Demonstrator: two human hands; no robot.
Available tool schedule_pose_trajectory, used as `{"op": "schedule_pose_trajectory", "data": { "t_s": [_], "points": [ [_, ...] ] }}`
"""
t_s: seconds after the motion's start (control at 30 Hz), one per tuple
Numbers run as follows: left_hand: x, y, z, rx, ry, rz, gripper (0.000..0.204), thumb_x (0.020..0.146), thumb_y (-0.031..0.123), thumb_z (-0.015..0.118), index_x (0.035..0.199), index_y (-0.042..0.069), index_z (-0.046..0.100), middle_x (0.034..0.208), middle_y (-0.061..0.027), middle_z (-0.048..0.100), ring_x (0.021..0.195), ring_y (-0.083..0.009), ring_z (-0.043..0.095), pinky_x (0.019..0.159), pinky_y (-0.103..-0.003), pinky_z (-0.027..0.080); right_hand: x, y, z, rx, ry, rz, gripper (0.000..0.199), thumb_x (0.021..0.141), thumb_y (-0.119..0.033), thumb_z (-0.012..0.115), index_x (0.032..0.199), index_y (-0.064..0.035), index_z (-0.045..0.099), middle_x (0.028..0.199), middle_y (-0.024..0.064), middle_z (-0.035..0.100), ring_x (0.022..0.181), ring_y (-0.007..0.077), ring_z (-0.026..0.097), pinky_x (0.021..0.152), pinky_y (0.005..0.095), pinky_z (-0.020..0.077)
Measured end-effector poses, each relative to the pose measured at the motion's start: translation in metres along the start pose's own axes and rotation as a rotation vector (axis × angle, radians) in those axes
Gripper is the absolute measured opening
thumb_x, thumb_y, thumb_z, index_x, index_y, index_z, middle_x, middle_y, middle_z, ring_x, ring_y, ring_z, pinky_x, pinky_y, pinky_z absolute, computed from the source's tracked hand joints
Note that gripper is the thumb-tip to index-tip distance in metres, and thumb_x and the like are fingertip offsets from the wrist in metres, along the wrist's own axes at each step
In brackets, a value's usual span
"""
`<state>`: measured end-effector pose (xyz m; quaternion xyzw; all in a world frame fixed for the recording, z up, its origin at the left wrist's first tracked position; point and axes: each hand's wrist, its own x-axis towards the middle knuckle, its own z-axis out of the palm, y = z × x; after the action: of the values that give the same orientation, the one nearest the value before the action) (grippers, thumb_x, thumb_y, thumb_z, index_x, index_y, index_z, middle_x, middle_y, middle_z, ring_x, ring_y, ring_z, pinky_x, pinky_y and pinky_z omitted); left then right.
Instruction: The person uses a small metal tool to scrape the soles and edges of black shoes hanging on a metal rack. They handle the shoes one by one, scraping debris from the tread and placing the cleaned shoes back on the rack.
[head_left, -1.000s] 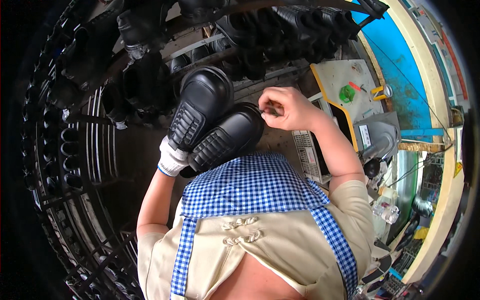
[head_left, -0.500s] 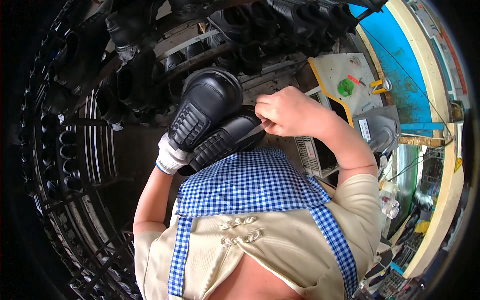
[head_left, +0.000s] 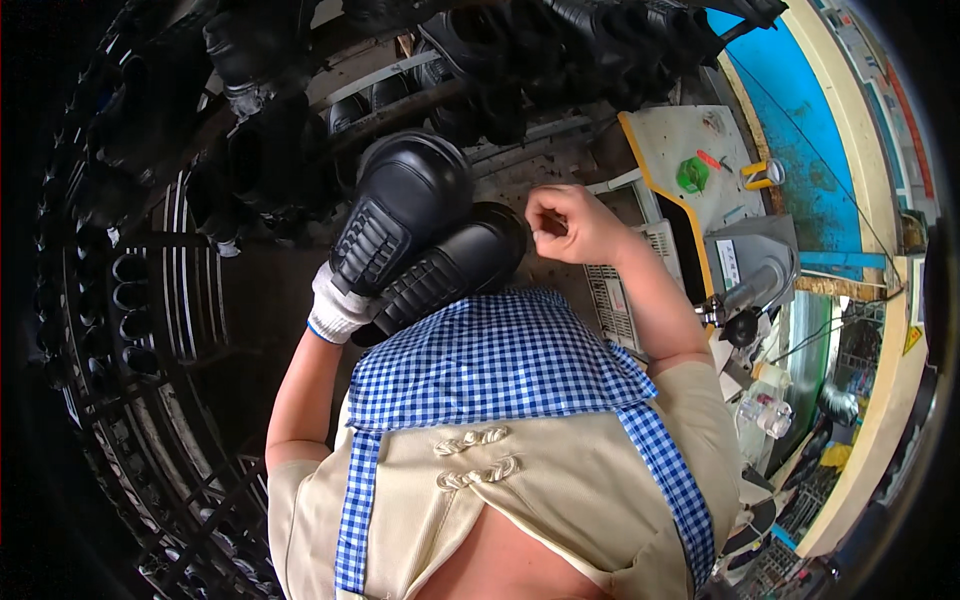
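My left hand (head_left: 338, 303), in a white knit glove, is closed round the lower ends of two black shoes. One black shoe (head_left: 412, 190) leans up to the left, with padded ribs across its upper and a smooth rounded toe. Partly under it, the second black shoe (head_left: 450, 265) points up and right, close above my blue checked apron (head_left: 490, 365). Just right of that shoe's toe is my bare right hand (head_left: 580, 225), apart from it. Its fingers are curled in with the thumb; whatever may be inside is hidden.
Racks of black shoes (head_left: 460, 45) fill the far side and the left. Metal rack bars (head_left: 190, 270) run down the left. On the right stands a pale board (head_left: 690, 130) with a green tape roll (head_left: 692, 175) and a yellow roll (head_left: 762, 174), beside a grey machine (head_left: 750, 265).
My right hand has drawn back to the right off the second shoe's toe. A thin pale strip seen at its fingertips no longer shows. Both shoes have shifted slightly left.
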<state>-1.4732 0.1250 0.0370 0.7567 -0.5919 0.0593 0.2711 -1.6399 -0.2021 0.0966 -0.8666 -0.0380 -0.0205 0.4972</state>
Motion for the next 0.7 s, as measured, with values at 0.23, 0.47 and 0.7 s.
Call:
{"op": "schedule_pose_trajectory", "data": {
  "t_s": [0.23,0.47,0.7],
  "points": [
    [0.000,-0.006,0.003,-0.010,-0.017,0.002,0.056,0.072,0.026,0.080,0.124,0.011,0.066,0.126,-0.0102,0.066,0.116,-0.0324,0.063,0.098,-0.041,0.052,0.008,-0.025,-0.019,-0.037,0.233,-0.080,0.012,0.081,-0.007,0.077,0.088,-0.0065,0.067,0.083,-0.0010,0.060,0.059,0.0055,0.046,0.053,0.0220,0.0379],
    [0.024,-0.001,-0.006,-0.092,-0.090,0.011,0.053,0.075,0.024,0.080,0.124,0.011,0.067,0.123,-0.0100,0.067,0.114,-0.0301,0.065,0.097,-0.037,0.053,0.056,-0.067,-0.032,-0.438,0.280,-0.487,0.024,0.078,-0.005,0.078,0.102,-0.0084,0.074,0.088,0.0052,0.068,0.061,0.0161,0.064,0.052,0.0266,0.0498],
    [0.031,0.003,-0.023,-0.121,-0.178,-0.018,0.054,0.074,0.024,0.079,0.125,0.014,0.067,0.122,-0.0098,0.068,0.112,-0.0310,0.065,0.095,-0.036,0.053,0.069,-0.105,-0.055,-0.768,-0.074,-0.449,0.018,0.072,-0.010,0.076,0.087,-0.0051,0.067,0.083,0.0058,0.064,0.069,0.0228,0.068,0.061,0.0321,0.0570]
  ]
}}
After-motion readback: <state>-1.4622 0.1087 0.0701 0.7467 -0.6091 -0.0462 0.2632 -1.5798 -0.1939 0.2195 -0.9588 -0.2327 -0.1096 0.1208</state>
